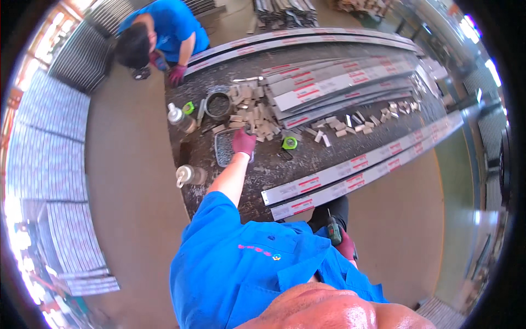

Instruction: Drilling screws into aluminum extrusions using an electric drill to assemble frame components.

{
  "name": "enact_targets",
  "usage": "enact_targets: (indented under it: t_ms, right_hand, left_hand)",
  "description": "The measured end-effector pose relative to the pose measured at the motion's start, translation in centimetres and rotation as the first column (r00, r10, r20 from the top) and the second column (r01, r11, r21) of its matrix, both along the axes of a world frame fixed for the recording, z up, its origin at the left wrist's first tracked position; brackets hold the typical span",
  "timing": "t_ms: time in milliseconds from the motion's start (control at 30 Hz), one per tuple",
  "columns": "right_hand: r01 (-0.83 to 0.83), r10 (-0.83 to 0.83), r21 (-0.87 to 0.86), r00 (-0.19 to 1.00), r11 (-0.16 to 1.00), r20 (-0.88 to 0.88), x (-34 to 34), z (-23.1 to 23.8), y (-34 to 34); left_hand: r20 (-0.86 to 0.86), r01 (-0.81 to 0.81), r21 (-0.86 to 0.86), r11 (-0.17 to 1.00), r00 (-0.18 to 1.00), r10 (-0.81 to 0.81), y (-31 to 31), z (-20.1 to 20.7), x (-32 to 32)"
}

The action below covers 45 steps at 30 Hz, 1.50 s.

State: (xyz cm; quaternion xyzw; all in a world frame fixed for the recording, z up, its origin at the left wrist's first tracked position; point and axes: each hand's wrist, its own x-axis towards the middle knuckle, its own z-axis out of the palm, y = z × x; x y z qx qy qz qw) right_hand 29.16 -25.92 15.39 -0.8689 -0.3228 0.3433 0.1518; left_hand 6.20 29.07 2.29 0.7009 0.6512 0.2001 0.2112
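My left hand (244,142), in a dark red glove, is stretched out over the table beside a tray of small screws (224,149). Its fingers are bent at the edge of a pile of small metal blocks (259,117); whatever is between the fingertips is too small to make out. Low at my right side, my gloved right hand (346,245) is closed around the grip of a green and black power drill (333,231). Two long wrapped metal profiles (334,189) lie along the near table edge.
A stack of wrapped strips (339,88), a round tin (219,105), a green tape measure (289,143) and white-topped bottles (186,175) stand on the dark table (241,189). A co-worker (164,33) leans over the far left corner, by more long profiles (307,41).
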Motion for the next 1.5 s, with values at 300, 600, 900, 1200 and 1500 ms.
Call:
enact_targets:
  t_ms: [300, 600, 900, 1200, 1500]
  right_hand:
    - [-0.027, 0.027, 0.005, 0.999, 1.000, -0.020, 0.6, -2.2, -0.8]
    - [-0.053, 0.055, 0.095, 0.998, 0.994, -0.016, 0.9, -3.1, -1.7]
    - [-0.028, 0.030, 0.043, 0.998, 0.999, -0.051, -0.2, -2.6, -1.2]
    - [-0.027, 0.030, 0.049, 0.997, 0.998, -0.070, -0.4, -2.5, -0.4]
    - [-0.042, 0.043, 0.018, 0.996, 0.999, -0.077, -0.3, -2.8, -0.6]
  left_hand:
    - [0.306, 0.051, -0.132, 0.990, 0.952, -0.009, -13.9, 0.2, -6.2]
    - [0.414, 0.179, -0.408, 0.895, 0.910, 0.006, -28.7, 1.8, -8.4]
    - [0.577, 0.257, -0.623, 0.739, 0.789, 0.212, -31.5, -2.0, -11.0]
    - [0.081, 0.116, -0.553, 0.825, 0.993, -0.086, -33.9, -2.0, -8.1]
    - [-0.077, 0.261, -0.644, 0.719, 0.913, -0.400, -32.3, -1.0, -6.4]
